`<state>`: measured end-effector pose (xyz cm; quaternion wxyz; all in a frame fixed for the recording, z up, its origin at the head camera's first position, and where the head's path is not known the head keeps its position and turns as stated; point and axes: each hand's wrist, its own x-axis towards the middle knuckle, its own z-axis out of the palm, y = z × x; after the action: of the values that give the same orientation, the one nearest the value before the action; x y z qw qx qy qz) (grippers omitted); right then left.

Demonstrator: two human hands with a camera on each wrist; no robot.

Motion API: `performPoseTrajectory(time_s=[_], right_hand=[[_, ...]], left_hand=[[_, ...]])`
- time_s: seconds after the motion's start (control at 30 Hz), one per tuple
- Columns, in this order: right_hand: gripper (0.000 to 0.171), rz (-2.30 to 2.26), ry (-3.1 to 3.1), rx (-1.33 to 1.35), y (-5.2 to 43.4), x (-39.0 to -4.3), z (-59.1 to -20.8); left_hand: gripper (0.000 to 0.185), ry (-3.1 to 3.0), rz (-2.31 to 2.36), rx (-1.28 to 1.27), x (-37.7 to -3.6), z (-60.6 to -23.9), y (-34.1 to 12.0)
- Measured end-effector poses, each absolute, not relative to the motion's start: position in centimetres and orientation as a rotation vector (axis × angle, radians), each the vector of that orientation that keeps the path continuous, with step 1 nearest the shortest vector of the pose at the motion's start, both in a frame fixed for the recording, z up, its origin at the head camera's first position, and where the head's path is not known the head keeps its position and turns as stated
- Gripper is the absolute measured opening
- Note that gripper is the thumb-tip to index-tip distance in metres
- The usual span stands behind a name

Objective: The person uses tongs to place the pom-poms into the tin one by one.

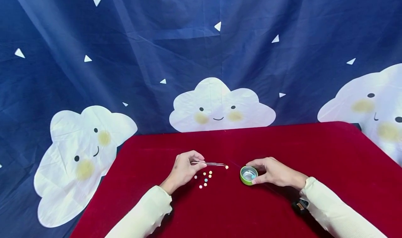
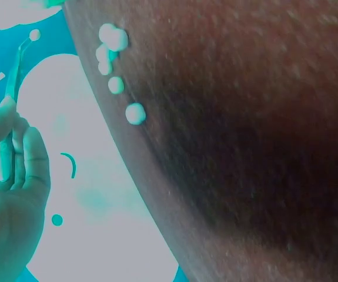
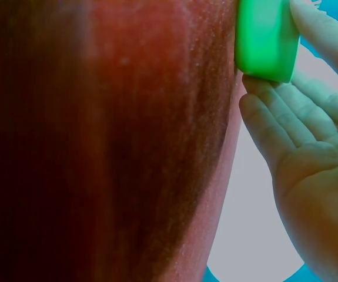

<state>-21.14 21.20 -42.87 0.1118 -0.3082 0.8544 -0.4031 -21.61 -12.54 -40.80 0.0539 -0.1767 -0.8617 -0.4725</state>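
Note:
My left hand [image 1: 185, 169] pinches slim metal tweezers [image 1: 215, 164] between thumb and fingers. At their bent tip sits a small yellow ball [image 1: 227, 167], raised above the cloth in the left wrist view. Just below the tweezers lie several small balls [image 1: 210, 172] in yellow, pink and blue. To the right, my right hand [image 1: 276, 172] grips a small round green tin [image 1: 243, 179], thumb at the near side and fingers around the far side. The tin is open at the top with a silvery inside, and a blue ball [image 1: 253, 177] shows in it beside the thumb.
A red cloth [image 1: 226, 210] covers the table, whose far edge meets a blue curtain [image 1: 188, 56] printed with white clouds and triangles. A dark band with a device [image 1: 301, 205] is strapped at the right wrist.

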Motion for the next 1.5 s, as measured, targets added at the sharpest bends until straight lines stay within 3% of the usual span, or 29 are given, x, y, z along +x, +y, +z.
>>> performPoseTrajectory(time_s=[0.93,1.5], right_hand=[[0.053,-1.156,2.514,-0.921,21.0,-21.2,-42.6],[0.052,-1.156,2.518,-0.914,21.2,-21.2,-42.7]], left_hand=[[0.014,-2.635,-1.526,-0.648,-21.5,-41.4,-8.4],[0.015,-2.704,-1.522,-0.609,-21.3,-41.8,-8.3]])
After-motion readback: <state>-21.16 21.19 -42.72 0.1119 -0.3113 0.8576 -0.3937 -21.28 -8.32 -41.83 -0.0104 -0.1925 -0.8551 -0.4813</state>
